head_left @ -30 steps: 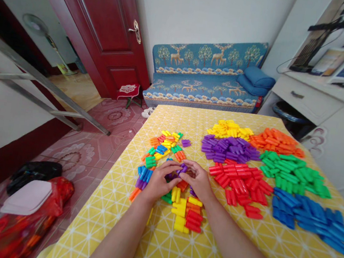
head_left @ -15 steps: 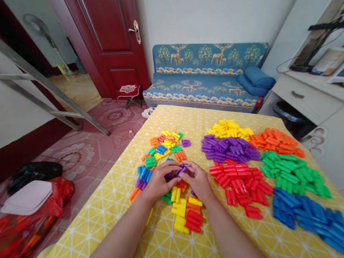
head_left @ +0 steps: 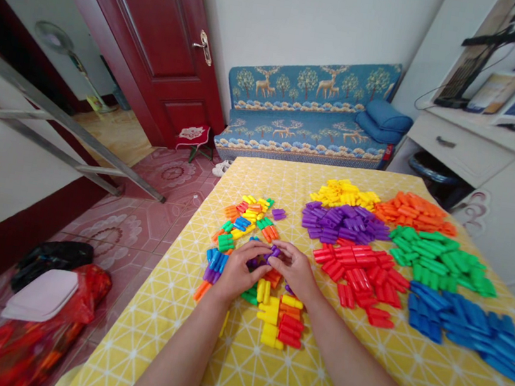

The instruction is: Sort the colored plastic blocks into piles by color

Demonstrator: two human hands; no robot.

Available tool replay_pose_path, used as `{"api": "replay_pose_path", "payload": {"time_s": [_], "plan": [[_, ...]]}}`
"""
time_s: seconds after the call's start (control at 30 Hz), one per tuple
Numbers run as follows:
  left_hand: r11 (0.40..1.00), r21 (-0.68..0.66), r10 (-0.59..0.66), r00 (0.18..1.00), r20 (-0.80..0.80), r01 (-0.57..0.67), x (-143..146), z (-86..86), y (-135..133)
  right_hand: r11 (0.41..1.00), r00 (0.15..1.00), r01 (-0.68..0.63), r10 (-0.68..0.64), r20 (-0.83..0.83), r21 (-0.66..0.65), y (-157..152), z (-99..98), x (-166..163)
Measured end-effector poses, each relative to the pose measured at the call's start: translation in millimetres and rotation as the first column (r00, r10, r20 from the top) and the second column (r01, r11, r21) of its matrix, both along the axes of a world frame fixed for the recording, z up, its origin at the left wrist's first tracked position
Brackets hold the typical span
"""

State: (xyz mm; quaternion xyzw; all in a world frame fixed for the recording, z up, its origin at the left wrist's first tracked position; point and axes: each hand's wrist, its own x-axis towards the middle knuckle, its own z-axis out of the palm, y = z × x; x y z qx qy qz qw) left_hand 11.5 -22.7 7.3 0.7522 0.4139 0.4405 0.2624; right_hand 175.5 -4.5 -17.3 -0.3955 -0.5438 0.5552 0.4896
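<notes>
Both hands meet over the mixed-colour plastic building blocks on the left half of the table. Purple building blocks [head_left: 274,254] are pinched between the fingertips of my left hand [head_left: 244,269] and my right hand [head_left: 293,268]; the fingers hide part of them. Just below lie joined yellow blocks [head_left: 271,310] and red blocks [head_left: 290,331]. Blue blocks [head_left: 217,258] sit left of my left hand. Beyond the hands is a cluster with green blocks [head_left: 225,243], and a lone purple block [head_left: 278,214] lies apart from it.
Sorted piles stand on the right: yellow [head_left: 346,194], purple [head_left: 344,223], orange [head_left: 415,212], red [head_left: 361,271], green [head_left: 442,258] and blue [head_left: 469,325]. A yellow patterned cloth [head_left: 159,345] covers the table. A sofa [head_left: 296,118] stands behind; bags [head_left: 54,254] lie on the floor at left.
</notes>
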Motion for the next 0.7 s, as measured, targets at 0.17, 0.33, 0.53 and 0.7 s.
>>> {"api": "replay_pose_path", "payload": {"time_s": [0.17,0.33,0.53,0.7], "plan": [[0.999,-0.030,0.025,0.999,0.045,-0.024,-1.6,0.0,-0.3,0.996,0.992,0.079,-0.082,0.094,0.039,8.5,5.0,4.8],[0.999,-0.038,0.037,0.999,0.032,-0.036,-2.2,-1.0,0.6,0.949,0.859,0.187,-0.283,0.427,0.253,45.3,28.4,40.5],[0.999,-0.042,0.036,0.999,0.039,-0.035,-2.0,-2.5,1.6,0.795,0.320,0.132,-0.599,0.734,0.592,83.3,69.1,86.8],[0.998,-0.053,0.044,0.999,0.030,-0.042,-2.2,-3.5,2.7,0.831,0.025,0.116,-0.550,0.835,0.544,99.4,69.5,101.8]]}}
